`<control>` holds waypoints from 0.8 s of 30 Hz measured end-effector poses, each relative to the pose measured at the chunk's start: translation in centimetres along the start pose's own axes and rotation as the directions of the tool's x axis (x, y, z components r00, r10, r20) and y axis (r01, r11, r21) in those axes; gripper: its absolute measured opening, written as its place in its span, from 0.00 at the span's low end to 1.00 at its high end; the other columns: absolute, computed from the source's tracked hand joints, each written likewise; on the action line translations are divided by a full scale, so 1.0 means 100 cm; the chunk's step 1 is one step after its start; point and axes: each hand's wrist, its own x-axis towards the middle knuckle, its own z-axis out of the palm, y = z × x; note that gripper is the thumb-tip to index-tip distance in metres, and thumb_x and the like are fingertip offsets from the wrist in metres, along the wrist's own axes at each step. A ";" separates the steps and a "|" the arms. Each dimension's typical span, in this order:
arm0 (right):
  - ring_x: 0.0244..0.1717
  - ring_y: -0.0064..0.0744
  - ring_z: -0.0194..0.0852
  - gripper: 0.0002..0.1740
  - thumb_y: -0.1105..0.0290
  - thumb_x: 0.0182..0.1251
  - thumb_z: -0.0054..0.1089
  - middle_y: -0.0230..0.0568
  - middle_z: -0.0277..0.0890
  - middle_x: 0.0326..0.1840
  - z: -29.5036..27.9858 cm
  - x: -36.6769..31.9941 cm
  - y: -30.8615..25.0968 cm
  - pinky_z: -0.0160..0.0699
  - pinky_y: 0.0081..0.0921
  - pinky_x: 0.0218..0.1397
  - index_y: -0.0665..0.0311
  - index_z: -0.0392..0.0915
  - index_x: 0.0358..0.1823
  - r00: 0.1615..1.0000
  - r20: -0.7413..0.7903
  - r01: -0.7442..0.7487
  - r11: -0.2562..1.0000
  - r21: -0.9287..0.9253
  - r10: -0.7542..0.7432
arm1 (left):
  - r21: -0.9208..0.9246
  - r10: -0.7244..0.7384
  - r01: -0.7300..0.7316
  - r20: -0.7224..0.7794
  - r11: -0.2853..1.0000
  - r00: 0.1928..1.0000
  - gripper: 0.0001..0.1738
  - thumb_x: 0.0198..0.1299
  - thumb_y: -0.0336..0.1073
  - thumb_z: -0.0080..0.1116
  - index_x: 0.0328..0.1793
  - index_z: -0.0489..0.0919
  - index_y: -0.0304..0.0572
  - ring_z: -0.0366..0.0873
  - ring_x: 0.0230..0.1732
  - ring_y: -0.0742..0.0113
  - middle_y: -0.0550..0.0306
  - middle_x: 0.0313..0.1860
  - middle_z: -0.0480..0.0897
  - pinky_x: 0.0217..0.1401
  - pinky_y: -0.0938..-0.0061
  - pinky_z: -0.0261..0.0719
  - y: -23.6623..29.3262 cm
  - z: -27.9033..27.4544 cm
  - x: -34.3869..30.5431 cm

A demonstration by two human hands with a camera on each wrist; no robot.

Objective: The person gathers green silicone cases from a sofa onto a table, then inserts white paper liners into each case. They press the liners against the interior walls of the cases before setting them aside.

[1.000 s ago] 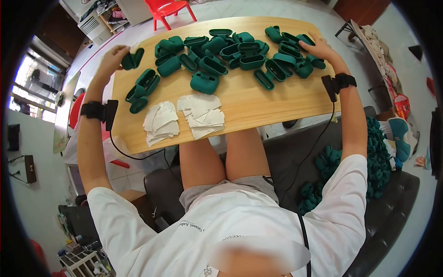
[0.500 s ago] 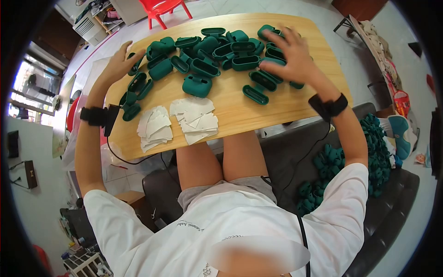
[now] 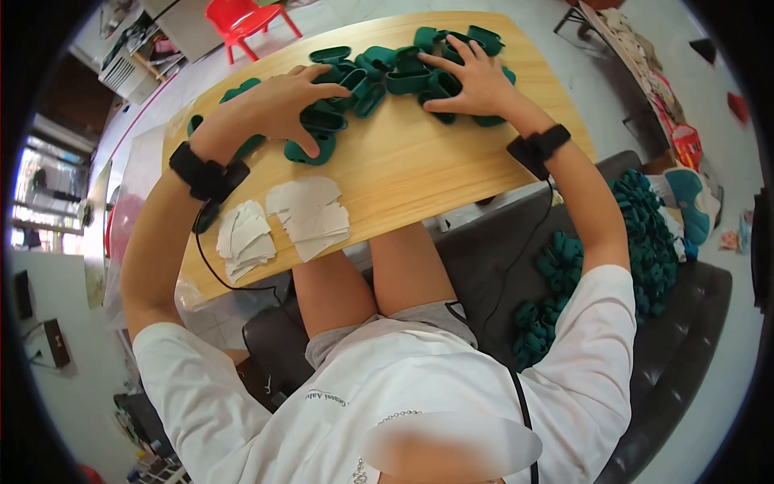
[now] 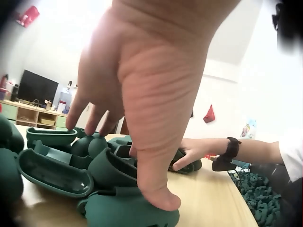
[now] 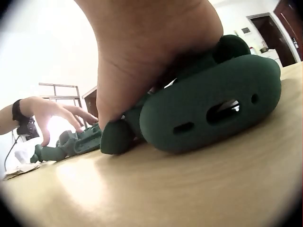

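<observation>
Touching green cases (image 3: 408, 81), both hands (image 3: 284, 105) (image 3: 482, 86)

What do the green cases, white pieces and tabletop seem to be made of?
Green cases: probably silicone or soft rubber; matte outer walls, few highlights.
White pieces: likely paper or card; matte, thin edges overlapping.
Tabletop: wood or wood-look laminate; visible grain, slight sheen.

Matte dark green cases (image 3: 409, 85), several open, in a jumble on the wooden table (image 3: 435, 161)

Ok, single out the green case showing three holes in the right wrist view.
The green case nearest that camera, by the right hand; no other there visibly shows three holes.
</observation>
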 end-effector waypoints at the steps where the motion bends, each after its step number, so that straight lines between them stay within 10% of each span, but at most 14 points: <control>1: 0.78 0.65 0.38 0.50 0.24 0.43 0.59 0.47 0.42 0.81 0.001 0.003 0.004 0.44 0.70 0.71 0.22 0.58 0.72 1.000 -0.002 -0.027 1.000 0.004 0.027 | -0.020 0.042 -0.043 -0.046 0.999 0.998 0.54 0.29 0.41 0.79 0.70 0.68 0.56 0.71 0.62 0.41 0.41 0.75 0.58 0.62 0.58 0.72 -0.009 0.003 0.002; 24: 0.78 0.71 0.30 0.53 0.26 0.44 0.58 0.54 0.39 0.81 0.008 0.064 0.032 0.36 0.75 0.70 0.34 0.59 0.74 0.932 0.142 -0.354 0.924 0.146 0.335 | -0.023 -0.070 0.066 -0.273 0.998 0.959 0.45 0.31 0.48 0.75 0.63 0.74 0.46 0.70 0.56 0.47 0.53 0.57 0.75 0.56 0.59 0.75 0.006 0.024 0.032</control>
